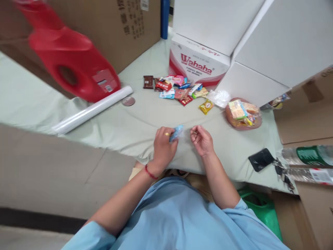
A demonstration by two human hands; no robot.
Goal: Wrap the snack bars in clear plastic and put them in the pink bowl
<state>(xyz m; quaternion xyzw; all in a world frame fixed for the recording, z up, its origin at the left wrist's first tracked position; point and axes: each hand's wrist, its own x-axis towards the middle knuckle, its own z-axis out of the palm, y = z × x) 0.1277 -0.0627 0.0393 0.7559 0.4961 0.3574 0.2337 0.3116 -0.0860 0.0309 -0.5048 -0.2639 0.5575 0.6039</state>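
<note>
My left hand (165,146), wearing a ring and a red wrist cord, is closed around a small blue wrapped packet (177,133) whose clear end sticks out past the fingers. Just to the right, my right hand (202,140) has its fingers curled together, apart from the packet. Whatever those fingers may pinch is too small to make out. Beyond both hands lies a pile of wrapped snacks (179,88), with a yellow packet (206,106) at its near right. Crumpled clear plastic (220,98) sits beside the pile.
Right of my hands a brown dish (231,119) holds several snacks. A Wahaha box (199,66) stands behind. At left are a plastic film roll (96,110), a round disc (128,101) and a red jug (78,66). A black pouch (261,159) with keys lies near bottles (312,155).
</note>
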